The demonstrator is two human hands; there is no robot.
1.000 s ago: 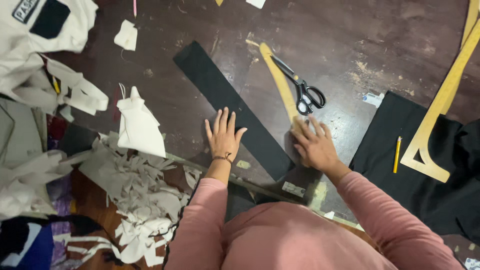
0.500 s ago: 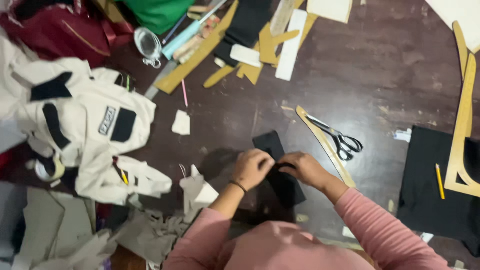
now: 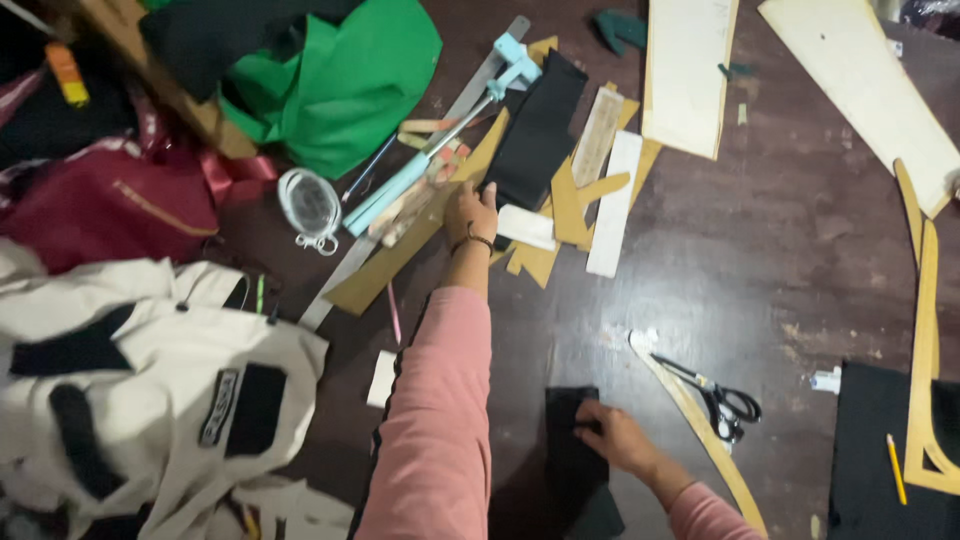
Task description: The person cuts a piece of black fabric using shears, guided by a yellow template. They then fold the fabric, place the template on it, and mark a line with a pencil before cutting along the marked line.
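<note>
Left hand (image 3: 470,212) stretched far out across the dark table (image 3: 800,250), pink sleeve (image 3: 440,400) along the arm, fingers curled down on the near end of a black strip (image 3: 538,130) that lies tilted up and to the right among tan card pieces (image 3: 565,205); whether the fingers actually pinch the strip or just press on it cannot be told. A white card slip (image 3: 527,227) sits just right of that hand, a long metal ruler (image 3: 400,215) and a light blue tool (image 3: 440,150) run diagonally just left of it. Right hand (image 3: 612,437) close to the body, fingers bent and resting flat on folded black cloth (image 3: 570,450), holding it against the table, not gripping round it. The cloth lies under and left of the right hand, well apart from the left hand. Curved wooden ruler (image 3: 700,430) just right of the right hand, scissors (image 3: 722,400) lying across it, untouched. White jacket with black patches (image 3: 150,400) at lower left, green cloth (image 3: 350,80) top left, clear tape roll (image 3: 308,205) near it, yellow pencil (image 3: 896,468) on black fabric (image 3: 870,460) at far right
</note>
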